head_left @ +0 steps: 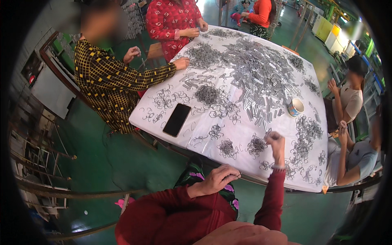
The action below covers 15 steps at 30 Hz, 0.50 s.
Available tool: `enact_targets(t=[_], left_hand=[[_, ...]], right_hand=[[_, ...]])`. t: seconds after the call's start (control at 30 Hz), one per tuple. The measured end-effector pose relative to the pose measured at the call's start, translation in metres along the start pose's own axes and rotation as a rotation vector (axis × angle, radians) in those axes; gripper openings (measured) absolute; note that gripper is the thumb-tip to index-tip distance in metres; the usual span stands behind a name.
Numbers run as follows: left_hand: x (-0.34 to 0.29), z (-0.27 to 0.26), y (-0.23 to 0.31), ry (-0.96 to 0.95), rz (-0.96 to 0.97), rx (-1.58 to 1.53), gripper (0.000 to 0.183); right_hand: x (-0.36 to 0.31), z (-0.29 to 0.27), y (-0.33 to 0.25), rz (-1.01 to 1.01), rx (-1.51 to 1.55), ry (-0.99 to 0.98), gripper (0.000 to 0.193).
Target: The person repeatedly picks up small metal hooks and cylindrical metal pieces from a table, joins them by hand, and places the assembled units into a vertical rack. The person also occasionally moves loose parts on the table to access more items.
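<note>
My left hand (220,179) is held over my lap at the table's near edge, its fingers pressed together. Something small and dark shows at its fingertips, too small to name. Above the near side of the table, my right hand (276,143) is bent into a pinch beside a pile of thin curved metal hooks (256,146). What it pinches, if anything, I cannot make out. Another small heap of hooks (227,148) lies left of that pile. Farther off, a large mound of flat silvery metal strips (261,73) covers the middle of the white tabletop (245,130).
A black phone (177,120) lies near the left edge. A paper cup (296,107) stands right of the strips, above scattered hooks (304,139). Co-workers sit or stand around the table, one in a yellow-and-black checked top (106,81) at the left.
</note>
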<state>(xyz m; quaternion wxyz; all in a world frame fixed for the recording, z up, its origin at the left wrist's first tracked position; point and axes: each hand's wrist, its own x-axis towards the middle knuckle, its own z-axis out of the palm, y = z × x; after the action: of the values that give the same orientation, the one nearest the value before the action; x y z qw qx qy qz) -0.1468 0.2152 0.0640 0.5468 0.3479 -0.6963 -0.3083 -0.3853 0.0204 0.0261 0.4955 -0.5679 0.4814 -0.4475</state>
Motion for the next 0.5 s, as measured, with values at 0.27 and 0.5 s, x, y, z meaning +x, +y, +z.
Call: enact_targets(t=[0.27, 0.5], left_hand=[[0.005, 0.004, -0.009, -0.085, -0.059, 0.091, 0.011], [0.011, 0.0, 0.002, 0.002, 0.044, 0.081, 0.01]], right_hand=[[-0.141, 0.071, -0.068, -0.026, 0.209, 0.119, 0.04], [-0.162, 0.087, -0.091, -0.152, 0.251, 0.08, 0.025]])
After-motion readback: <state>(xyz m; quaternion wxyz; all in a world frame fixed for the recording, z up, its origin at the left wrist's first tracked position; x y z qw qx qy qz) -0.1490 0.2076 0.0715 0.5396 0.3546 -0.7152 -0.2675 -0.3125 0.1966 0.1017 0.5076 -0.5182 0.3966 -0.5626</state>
